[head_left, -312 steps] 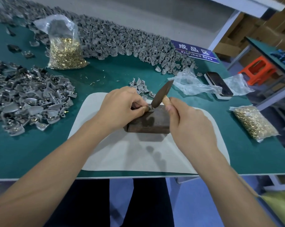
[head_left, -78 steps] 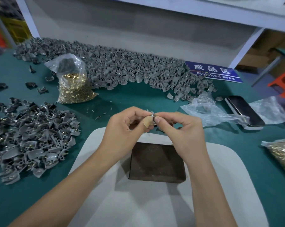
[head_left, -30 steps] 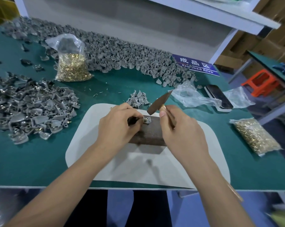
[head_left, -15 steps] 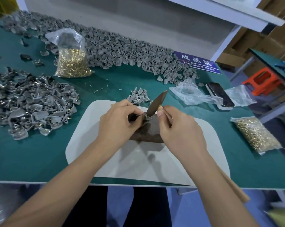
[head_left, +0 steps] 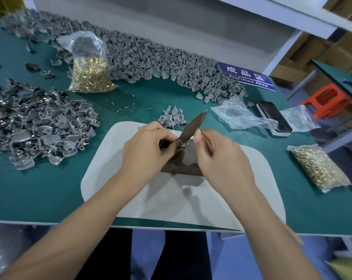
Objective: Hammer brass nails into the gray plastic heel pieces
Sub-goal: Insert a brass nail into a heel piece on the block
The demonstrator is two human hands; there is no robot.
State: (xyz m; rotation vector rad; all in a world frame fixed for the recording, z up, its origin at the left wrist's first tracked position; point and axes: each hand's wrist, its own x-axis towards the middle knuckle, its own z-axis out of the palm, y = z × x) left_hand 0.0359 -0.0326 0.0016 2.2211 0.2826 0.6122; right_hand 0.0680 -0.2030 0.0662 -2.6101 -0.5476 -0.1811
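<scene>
My left hand (head_left: 145, 147) pinches a small gray heel piece (head_left: 182, 145) against the top of a dark brown block (head_left: 186, 161) on a white mat (head_left: 171, 205). My right hand (head_left: 219, 160) grips the handle of a hammer, whose dark wedge-shaped head (head_left: 193, 126) rests with its lower end right on the piece. The nail itself is too small to make out. A little cluster of gray heel pieces (head_left: 172, 118) lies just beyond the mat.
A heap of heel pieces with brass nails (head_left: 39, 124) lies at left, and a long pile of gray pieces (head_left: 150, 61) runs along the back. Bags of brass nails (head_left: 90, 75) (head_left: 320, 168), crumpled plastic (head_left: 241, 116), a phone (head_left: 274, 116) and a blue sign (head_left: 245, 76) are on the green table.
Since 2.6 s ago, my hands came down from mid-air to the block, and the right hand took up the hammer. Over the last second its head dropped onto the piece.
</scene>
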